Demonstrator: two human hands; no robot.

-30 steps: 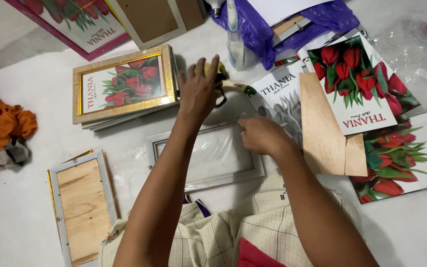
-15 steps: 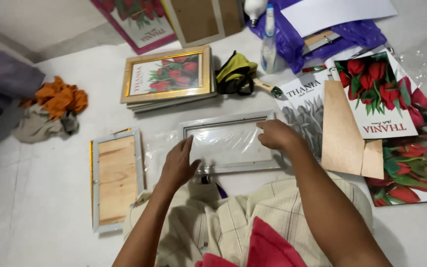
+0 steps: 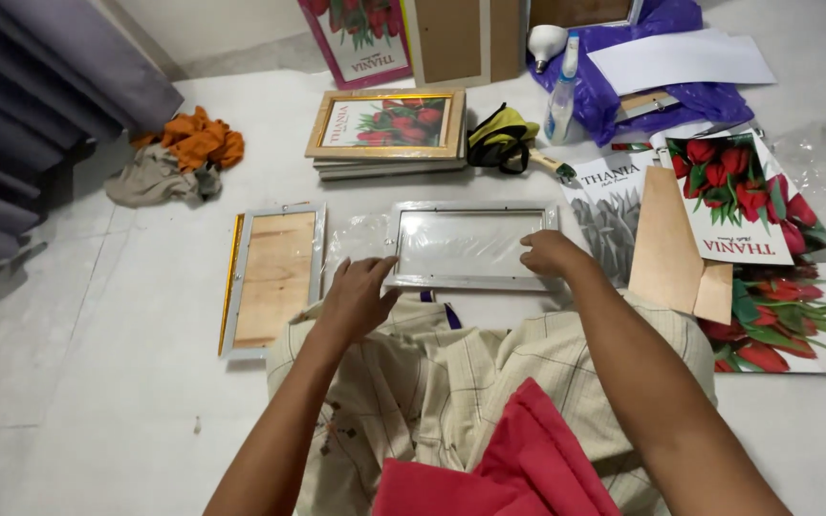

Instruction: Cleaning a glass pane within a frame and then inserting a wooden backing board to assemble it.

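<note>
A silver picture frame (image 3: 470, 245) with a clear pane lies face down on the white floor in front of me. My left hand (image 3: 358, 297) rests flat at its near left corner, fingers apart, on the clear plastic wrap (image 3: 356, 241) beside it. My right hand (image 3: 550, 253) touches the frame's near right edge with its fingertips. Neither hand lifts anything. My legs, under a checked beige cloth (image 3: 451, 382), sit just below the frame.
A frame with a wooden back (image 3: 273, 277) lies to the left. Stacked gold frames with a tulip print (image 3: 389, 129) lie beyond, next to a yellow-black glove (image 3: 499, 139) and spray bottle (image 3: 560, 103). Tulip prints (image 3: 733, 196) and brown boards (image 3: 671, 244) lie right; rags (image 3: 179, 153) far left.
My left hand came back from the glove at the far side and settled at the silver frame's near left corner. My right hand stayed on the frame's right edge.
</note>
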